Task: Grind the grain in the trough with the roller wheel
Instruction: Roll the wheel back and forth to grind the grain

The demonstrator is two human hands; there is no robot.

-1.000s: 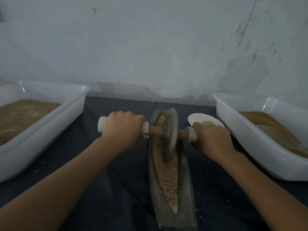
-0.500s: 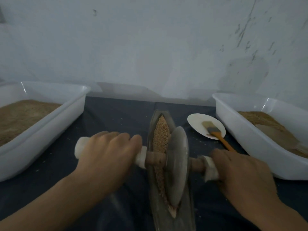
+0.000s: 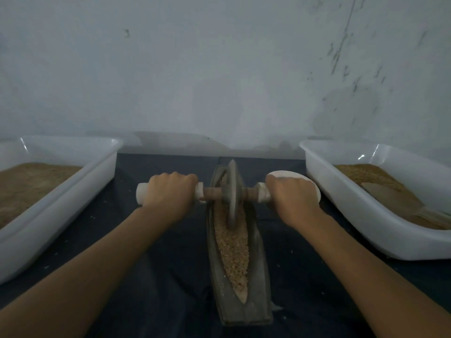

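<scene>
Grinding is the step in hand, with the wheel at the far stretch of its run. Nearest lies the pointed near tip of the boat-shaped trough [image 3: 240, 276] on the dark cloth [image 3: 170, 289], and the grain [image 3: 233, 242] fills its channel from that tip up to the wheel, coarse and pale, so by the look of it plenty remains to crush. Farther up, both forearms reach out. The left hand [image 3: 168, 195] curls its fingers over the white left handle [image 3: 142, 193]; the right hand [image 3: 290, 197] wraps the right handle the same way, and each grips firmly. Between them the roller wheel [image 3: 232, 193] stands upright on its edge in the grain, near the trough's far end, on a brown axle [image 3: 211, 193]. Peeking behind the right hand is a white dish [image 3: 288, 173]. Flanking everything, a left tub [image 3: 80, 191] and a right tub [image 3: 341, 191] hold brown meal. The next move, judged from here, calls for an even pull towards the near tip, pressure level on both handles so the wheel stays upright in the channel.
</scene>
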